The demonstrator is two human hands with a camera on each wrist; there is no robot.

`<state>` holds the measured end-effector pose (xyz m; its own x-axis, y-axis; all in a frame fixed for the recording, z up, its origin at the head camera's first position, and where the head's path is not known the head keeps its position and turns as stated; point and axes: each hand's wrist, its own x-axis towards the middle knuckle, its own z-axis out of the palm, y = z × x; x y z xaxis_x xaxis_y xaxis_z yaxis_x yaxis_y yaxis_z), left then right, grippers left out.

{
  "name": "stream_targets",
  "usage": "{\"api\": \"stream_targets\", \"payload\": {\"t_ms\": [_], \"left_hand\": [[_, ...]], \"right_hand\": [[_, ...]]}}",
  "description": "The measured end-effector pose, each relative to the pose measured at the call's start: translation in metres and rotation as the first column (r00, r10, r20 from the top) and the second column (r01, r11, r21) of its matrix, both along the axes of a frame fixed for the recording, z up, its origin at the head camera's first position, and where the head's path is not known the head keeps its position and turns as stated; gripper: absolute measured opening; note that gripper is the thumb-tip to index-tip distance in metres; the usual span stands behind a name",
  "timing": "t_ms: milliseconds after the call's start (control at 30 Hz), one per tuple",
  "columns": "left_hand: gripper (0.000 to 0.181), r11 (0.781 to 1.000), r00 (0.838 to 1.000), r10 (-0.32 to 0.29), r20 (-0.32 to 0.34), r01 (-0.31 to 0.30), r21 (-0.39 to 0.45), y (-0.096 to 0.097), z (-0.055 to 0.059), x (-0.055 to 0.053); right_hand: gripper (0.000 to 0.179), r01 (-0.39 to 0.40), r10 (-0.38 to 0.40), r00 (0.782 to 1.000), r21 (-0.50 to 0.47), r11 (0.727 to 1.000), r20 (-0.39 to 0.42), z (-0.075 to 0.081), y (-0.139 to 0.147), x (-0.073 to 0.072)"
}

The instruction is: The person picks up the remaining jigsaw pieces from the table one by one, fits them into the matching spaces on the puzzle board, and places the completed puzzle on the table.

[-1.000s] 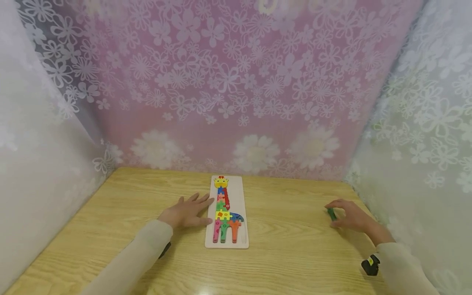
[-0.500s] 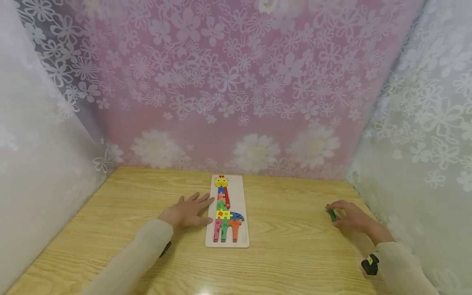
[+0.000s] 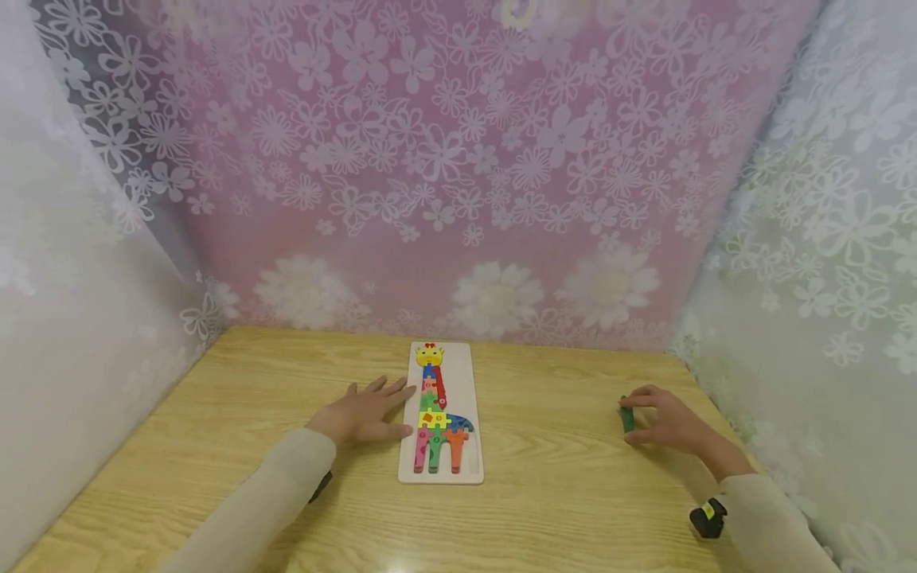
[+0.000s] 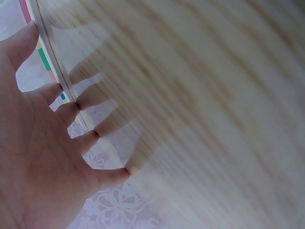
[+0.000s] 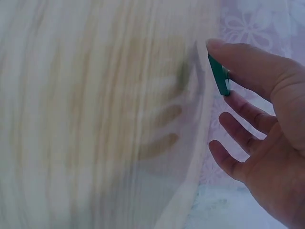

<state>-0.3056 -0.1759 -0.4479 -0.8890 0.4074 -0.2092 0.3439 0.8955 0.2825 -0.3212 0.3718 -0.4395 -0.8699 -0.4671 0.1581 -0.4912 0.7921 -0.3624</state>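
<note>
A giraffe puzzle board (image 3: 462,382) lies upright on the table, its colourful pieces set in it. At the lower right of the giraffe an empty leg-shaped recess (image 3: 473,458) shows. My left hand (image 3: 361,412) rests spread out at the board's left edge, fingertips and thumb touching it; the left wrist view shows this hand (image 4: 45,124) along the board's side. Over the right part of the table my right hand (image 3: 669,422) pinches a green puzzle piece (image 3: 627,419) between thumb and fingers. In the right wrist view the green piece (image 5: 218,75) is seen edge-on, above the tabletop.
The wooden table (image 3: 552,493) extends around the board to both sides. A pink floral curtain (image 3: 444,199) stands behind it, with pale floral panels (image 3: 824,318) at the sides. A black wrist device (image 3: 709,519) sits by the right sleeve.
My right hand has moved a little to the left with the green piece, which now stands more upright in view. The left hand and the board have stayed in place.
</note>
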Motion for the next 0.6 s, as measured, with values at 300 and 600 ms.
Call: {"api": "stream_targets", "payload": {"t_ms": [300, 600], "left_hand": [[0.084, 1.0, 1.0, 0.003, -0.01, -0.003, 0.001, 0.0, 0.0, 0.0], [0.085, 1.0, 1.0, -0.008, -0.007, 0.008, 0.007, -0.001, -0.003, 0.0]], "right_hand": [[0.057, -0.057, 0.056, 0.998, -0.06, 0.997, -0.018, 0.007, -0.036, -0.001], [0.058, -0.127, 0.132, 0.99, -0.098, 0.987, 0.041, 0.016, -0.079, 0.007]]}}
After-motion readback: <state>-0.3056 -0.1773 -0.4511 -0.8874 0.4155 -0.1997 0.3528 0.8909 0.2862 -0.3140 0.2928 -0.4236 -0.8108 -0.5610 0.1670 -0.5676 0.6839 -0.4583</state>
